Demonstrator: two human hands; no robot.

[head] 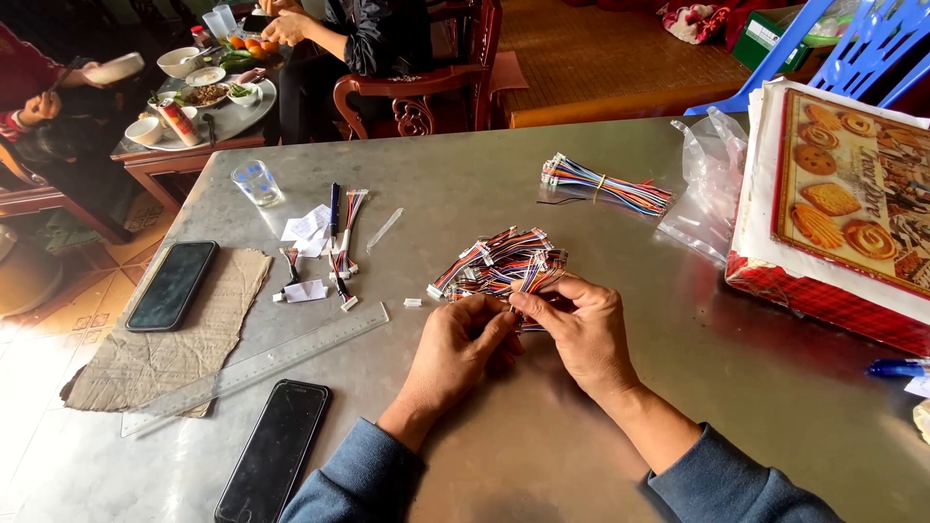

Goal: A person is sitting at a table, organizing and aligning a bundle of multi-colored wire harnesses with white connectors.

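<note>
My left hand (463,346) and my right hand (578,331) meet over a steel table (542,416), fingertips pinched together on a short multicoloured wire lead that is mostly hidden between them. Right behind my fingers lies a heap of the same short wire leads with white connectors (499,263). A longer bundle of coloured wires tied with a band (605,184) rests farther back.
Two dark phones (274,449) (172,284), a clear ruler (257,366), a cardboard scrap (170,334), a glass (258,182), a pen and loose leads (339,237) lie at left. A biscuit tin (843,208) and plastic bag (712,174) stand at right. People eat at a far table.
</note>
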